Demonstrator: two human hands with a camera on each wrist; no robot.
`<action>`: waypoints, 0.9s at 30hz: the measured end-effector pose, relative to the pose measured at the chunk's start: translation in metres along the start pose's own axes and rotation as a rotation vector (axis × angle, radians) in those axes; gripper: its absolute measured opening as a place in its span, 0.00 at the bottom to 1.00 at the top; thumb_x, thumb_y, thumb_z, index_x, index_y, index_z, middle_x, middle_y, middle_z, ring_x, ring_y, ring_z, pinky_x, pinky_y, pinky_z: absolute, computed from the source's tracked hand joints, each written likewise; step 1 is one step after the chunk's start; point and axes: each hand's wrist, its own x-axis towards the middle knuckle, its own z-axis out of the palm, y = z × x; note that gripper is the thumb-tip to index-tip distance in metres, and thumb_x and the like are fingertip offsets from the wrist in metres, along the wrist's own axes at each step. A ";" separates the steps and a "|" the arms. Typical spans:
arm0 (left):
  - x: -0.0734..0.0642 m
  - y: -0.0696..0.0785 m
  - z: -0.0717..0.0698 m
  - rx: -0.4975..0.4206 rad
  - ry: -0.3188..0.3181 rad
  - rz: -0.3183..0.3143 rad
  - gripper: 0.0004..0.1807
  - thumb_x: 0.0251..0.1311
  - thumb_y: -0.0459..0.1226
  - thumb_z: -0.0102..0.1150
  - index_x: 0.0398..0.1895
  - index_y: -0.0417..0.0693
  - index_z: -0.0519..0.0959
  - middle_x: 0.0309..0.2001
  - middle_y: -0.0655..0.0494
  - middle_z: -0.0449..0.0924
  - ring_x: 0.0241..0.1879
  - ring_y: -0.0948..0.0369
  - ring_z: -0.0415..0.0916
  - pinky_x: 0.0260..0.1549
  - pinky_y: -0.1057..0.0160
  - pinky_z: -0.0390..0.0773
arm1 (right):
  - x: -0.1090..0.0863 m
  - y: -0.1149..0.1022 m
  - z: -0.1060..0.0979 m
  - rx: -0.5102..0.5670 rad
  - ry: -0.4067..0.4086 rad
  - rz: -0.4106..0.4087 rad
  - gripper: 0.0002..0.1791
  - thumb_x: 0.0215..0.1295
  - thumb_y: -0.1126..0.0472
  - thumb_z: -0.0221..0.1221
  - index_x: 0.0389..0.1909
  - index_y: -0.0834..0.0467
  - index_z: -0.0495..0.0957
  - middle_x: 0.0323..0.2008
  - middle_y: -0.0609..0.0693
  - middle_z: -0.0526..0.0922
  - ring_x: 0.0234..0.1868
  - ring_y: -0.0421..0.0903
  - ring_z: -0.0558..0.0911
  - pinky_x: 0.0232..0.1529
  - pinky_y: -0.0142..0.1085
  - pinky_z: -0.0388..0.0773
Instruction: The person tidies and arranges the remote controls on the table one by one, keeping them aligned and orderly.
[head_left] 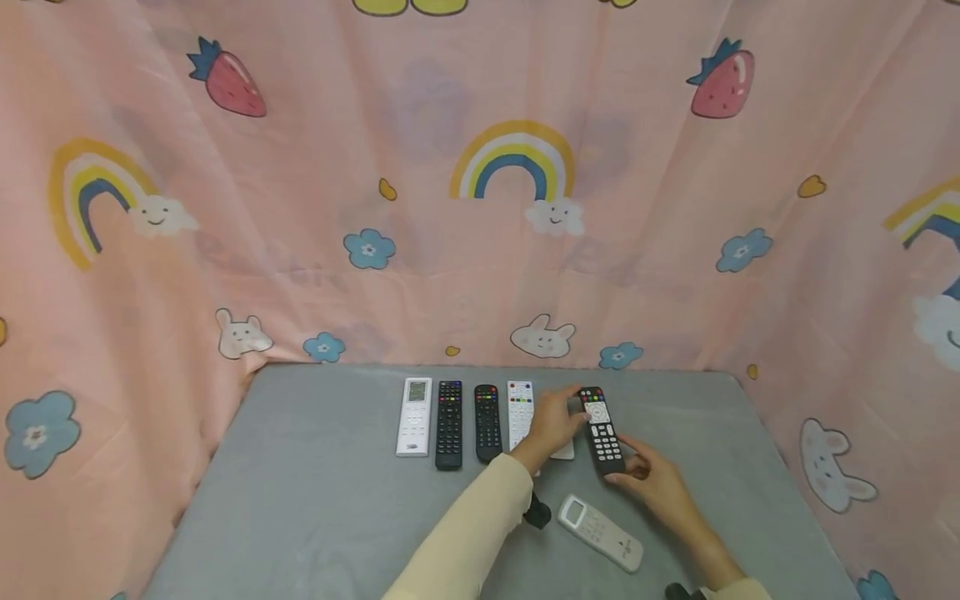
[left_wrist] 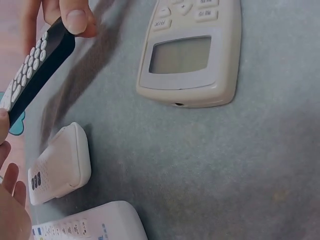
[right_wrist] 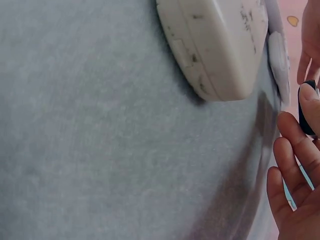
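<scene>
A black remote control (head_left: 602,433) with white buttons is raised off the grey table, tilted slightly. At its upper end, my left hand (head_left: 555,427) pinches it between thumb and fingers. My right hand (head_left: 662,490) grips the lower end, thumb at the bottom edge; the right wrist view shows its other fingers (right_wrist: 292,165) spread apart. Nearer me lies a beige remote (head_left: 600,532) with a small screen, set at a slant. Behind the left hand sits a white remote (left_wrist: 57,167), mostly covered in the head view.
To the left, a row of remotes stands on the grey cloth (head_left: 315,500): a white one with a screen (head_left: 414,417), two black ones (head_left: 449,425) (head_left: 487,421), and a white one with coloured buttons (head_left: 520,408). A pink patterned curtain (head_left: 300,183) encloses the table's back and sides.
</scene>
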 end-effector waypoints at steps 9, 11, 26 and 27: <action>0.004 -0.001 -0.001 0.000 -0.031 0.028 0.32 0.61 0.40 0.66 0.69 0.49 0.70 0.65 0.54 0.77 0.68 0.55 0.71 0.69 0.57 0.68 | 0.007 0.005 0.007 0.005 -0.017 -0.011 0.45 0.50 0.56 0.74 0.70 0.59 0.66 0.26 0.47 0.84 0.26 0.34 0.77 0.31 0.28 0.73; 0.005 -0.003 0.000 0.006 -0.025 0.052 0.32 0.61 0.39 0.66 0.69 0.47 0.70 0.65 0.53 0.77 0.67 0.55 0.72 0.68 0.58 0.69 | 0.008 0.005 0.008 0.003 -0.009 -0.029 0.45 0.50 0.56 0.74 0.70 0.59 0.66 0.26 0.47 0.83 0.25 0.34 0.75 0.30 0.28 0.73; 0.010 -0.012 0.001 0.155 -0.041 0.066 0.33 0.58 0.45 0.68 0.68 0.53 0.72 0.63 0.56 0.79 0.64 0.55 0.72 0.65 0.57 0.72 | 0.013 0.012 0.016 0.009 0.019 -0.063 0.42 0.50 0.58 0.74 0.67 0.59 0.69 0.26 0.48 0.81 0.25 0.32 0.72 0.29 0.28 0.72; 0.010 -0.013 0.001 0.165 -0.042 0.065 0.33 0.58 0.46 0.68 0.68 0.54 0.72 0.62 0.56 0.79 0.64 0.55 0.72 0.65 0.57 0.72 | 0.013 0.012 0.016 0.012 0.020 -0.060 0.42 0.50 0.58 0.74 0.67 0.59 0.69 0.26 0.48 0.80 0.25 0.32 0.72 0.29 0.28 0.72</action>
